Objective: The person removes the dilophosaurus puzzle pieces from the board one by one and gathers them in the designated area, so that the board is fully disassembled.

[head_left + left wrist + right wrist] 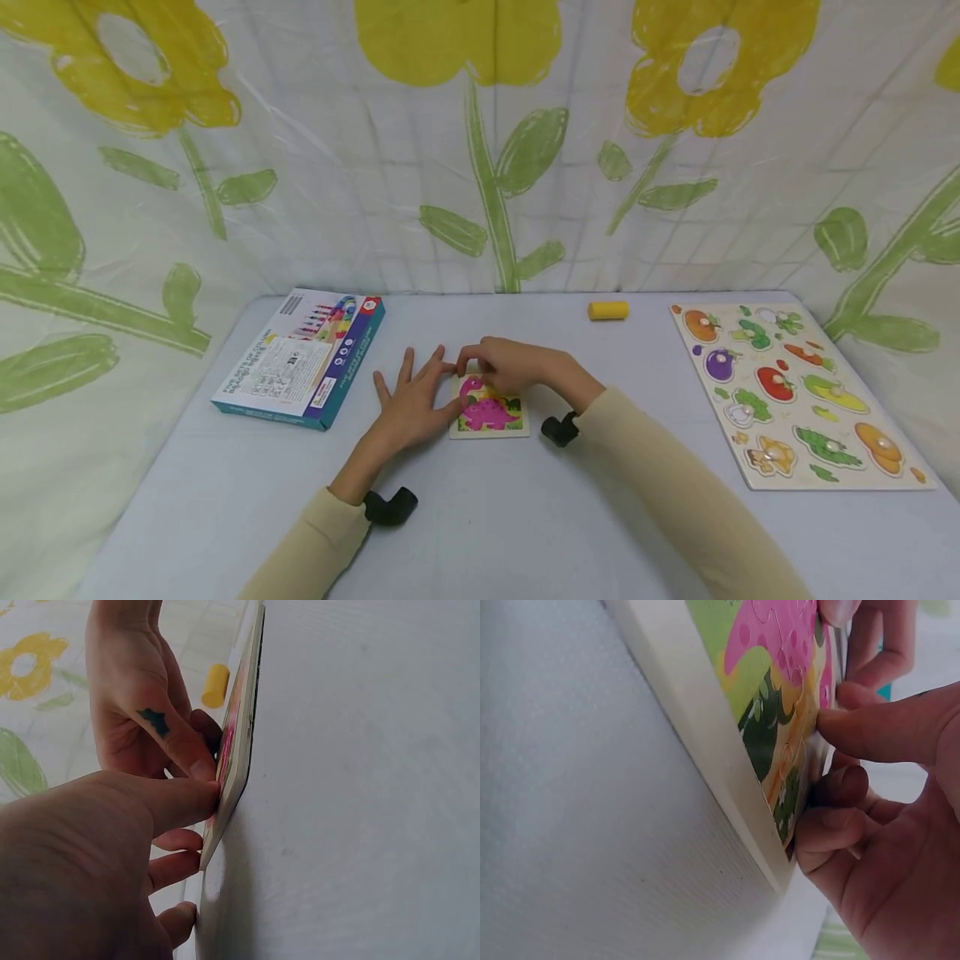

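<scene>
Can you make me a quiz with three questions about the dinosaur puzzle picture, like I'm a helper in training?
1. True or false: the left hand and the right hand both touch the small square puzzle showing a pink dinosaur.

2. Fill in the word: in the head view, the flat blue-and-white rectangular box lies to the ____ of the puzzle.

3. Which lies nearer to the puzzle: the short yellow cylinder or the pale flat board with colourful vegetable pictures?

Key:
1. True.
2. Left.
3. The short yellow cylinder.
</scene>
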`<state>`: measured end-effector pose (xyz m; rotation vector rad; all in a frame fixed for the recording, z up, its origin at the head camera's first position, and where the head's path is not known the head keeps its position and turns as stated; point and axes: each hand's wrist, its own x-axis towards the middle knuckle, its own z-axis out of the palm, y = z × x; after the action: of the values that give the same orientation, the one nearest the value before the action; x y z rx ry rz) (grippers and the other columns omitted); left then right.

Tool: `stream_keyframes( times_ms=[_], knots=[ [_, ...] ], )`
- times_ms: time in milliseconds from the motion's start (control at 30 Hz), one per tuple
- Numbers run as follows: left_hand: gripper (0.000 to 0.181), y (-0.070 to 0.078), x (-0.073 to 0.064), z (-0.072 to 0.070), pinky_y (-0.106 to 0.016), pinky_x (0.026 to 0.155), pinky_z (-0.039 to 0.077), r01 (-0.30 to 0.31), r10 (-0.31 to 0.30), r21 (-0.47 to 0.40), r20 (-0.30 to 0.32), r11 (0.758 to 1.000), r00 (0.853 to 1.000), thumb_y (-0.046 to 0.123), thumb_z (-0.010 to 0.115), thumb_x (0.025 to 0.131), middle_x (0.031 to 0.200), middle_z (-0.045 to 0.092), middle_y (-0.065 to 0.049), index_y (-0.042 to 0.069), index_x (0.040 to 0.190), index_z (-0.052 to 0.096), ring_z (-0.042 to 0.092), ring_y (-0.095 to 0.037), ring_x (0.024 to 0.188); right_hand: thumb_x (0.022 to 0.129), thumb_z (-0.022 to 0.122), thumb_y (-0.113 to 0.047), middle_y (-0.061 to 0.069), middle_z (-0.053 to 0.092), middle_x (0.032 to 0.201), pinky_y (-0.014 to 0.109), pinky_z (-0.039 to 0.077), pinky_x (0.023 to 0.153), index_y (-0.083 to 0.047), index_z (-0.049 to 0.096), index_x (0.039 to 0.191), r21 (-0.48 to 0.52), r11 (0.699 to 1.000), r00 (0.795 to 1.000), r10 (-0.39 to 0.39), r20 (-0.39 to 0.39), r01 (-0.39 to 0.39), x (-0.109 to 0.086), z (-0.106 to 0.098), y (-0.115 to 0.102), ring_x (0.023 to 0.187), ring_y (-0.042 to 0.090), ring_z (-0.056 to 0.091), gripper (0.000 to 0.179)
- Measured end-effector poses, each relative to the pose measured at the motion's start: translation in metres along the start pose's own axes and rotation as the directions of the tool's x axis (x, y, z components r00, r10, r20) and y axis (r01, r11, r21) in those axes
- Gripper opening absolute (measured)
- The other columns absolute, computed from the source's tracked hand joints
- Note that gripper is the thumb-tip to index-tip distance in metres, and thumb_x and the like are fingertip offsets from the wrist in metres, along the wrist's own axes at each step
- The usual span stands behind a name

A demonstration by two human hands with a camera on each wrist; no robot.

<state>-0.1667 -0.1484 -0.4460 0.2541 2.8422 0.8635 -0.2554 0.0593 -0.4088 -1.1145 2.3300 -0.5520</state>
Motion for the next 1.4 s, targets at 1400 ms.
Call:
stream_keyframes(
  times_ms=[1400],
  knots=[
    [0.059, -0.0014, 0.0012, -0.0003, -0.082, 0.117, -0.021, 0.002, -0.002, -0.027, 0.000, 1.000, 1.000, 0.047, 0.067, 0.097, 0.179, 0.021, -0.010, 0.020, 0.148, 0.056, -0.009, -0.047, 0.166, 0.101, 0.065, -0.006, 0.004, 0.077, 0.103, 0.028, 0.055, 0.083, -0.015, 0.073, 0.114, 0.211, 0.977, 0.980, 0.021, -0.197, 0.022, -0.0057, 0.0076, 0.0091, 0.087, 0.014, 0.067, 0.017]
  ],
)
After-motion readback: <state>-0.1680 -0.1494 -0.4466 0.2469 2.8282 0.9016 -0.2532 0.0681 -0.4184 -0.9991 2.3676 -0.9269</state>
